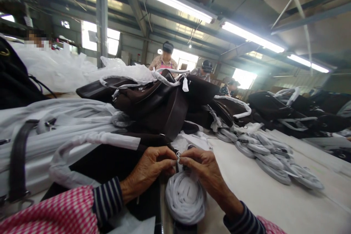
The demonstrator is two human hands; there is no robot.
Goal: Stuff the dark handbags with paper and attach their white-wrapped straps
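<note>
A small silver metal hook sits between the fingertips of both hands. My left hand pinches it from one side, thumb against forefinger. From the other side my right hand also closes on it, thumb and fingers pressed together. Just below lies a strap coiled into a round roll and wrapped in white paper. Under and beside my left forearm is a dark handbag whose handle is wrapped in white. What else the fingers cover cannot be made out.
Dark brown handbags are piled ahead. Wrapped straps lie in a heap at left, with a brown strap. Coiled wrapped straps lie on the white table at right. People are farther back.
</note>
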